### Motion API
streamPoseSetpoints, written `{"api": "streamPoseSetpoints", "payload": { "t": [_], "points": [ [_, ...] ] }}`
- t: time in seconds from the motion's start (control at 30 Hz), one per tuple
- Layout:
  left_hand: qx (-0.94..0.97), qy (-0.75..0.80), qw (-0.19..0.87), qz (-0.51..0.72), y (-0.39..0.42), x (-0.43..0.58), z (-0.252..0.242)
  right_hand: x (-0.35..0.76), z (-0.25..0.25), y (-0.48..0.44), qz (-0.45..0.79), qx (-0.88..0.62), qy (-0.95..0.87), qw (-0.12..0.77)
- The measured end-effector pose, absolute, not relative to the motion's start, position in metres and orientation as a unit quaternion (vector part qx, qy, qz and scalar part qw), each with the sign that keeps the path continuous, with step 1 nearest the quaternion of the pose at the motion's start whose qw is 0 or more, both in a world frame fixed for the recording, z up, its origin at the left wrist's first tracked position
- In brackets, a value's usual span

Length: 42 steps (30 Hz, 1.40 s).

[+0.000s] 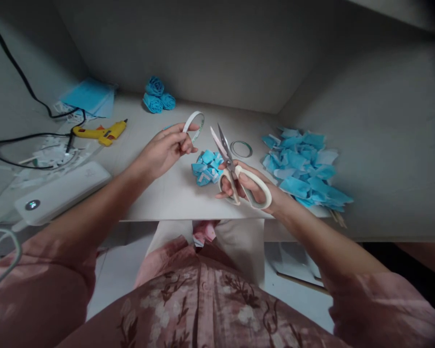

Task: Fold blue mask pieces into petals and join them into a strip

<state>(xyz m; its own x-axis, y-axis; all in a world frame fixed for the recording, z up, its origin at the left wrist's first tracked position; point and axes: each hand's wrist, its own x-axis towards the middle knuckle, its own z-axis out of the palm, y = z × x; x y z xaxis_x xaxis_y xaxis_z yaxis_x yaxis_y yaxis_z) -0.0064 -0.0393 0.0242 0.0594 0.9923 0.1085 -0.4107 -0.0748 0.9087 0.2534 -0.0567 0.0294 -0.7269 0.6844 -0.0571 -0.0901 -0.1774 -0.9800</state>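
Note:
A narrow roll of white tape (193,117) is pinched between the fingers of my left hand (170,147), held above the table. My right hand (248,181) grips scissors (253,188) with cream handles; their blades point up and away, slightly apart. Between and below my hands lies a small heap of blue pieces with white strips (206,167). Just beyond the scissors a thin ring (241,149) lies flat on the table. Part of my right hand is hidden behind the scissor handles.
Three blue paper roses (158,96) stand at the back. To the left are a yellow glue gun (107,134), blue sheets (89,99), white scraps (52,152), black cable and a white power bank (63,192). A large pile of blue pieces (304,164) lies at right, by the wall.

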Motion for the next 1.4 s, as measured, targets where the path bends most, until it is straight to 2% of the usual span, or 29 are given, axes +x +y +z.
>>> {"api": "streamPoseSetpoints", "payload": {
  "t": [0.37,0.7,1.07,1.4],
  "points": [
    [0.442,0.363,0.557,0.602,-0.037,-0.006,0.015,0.249,0.024,-0.058,0.694,-0.257,-0.626,0.246],
    [0.474,0.362,0.577,0.558,-0.062,-0.016,0.019,0.221,0.03,-0.072,0.743,-0.236,-0.588,0.215],
    [0.583,0.346,0.528,0.511,-0.069,-0.033,-0.005,0.195,0.025,-0.059,0.78,-0.184,-0.566,0.191],
    [0.593,0.389,0.514,0.483,-0.063,-0.031,0.012,0.214,0.006,-0.046,0.818,-0.141,-0.511,0.225]
  ]
}}
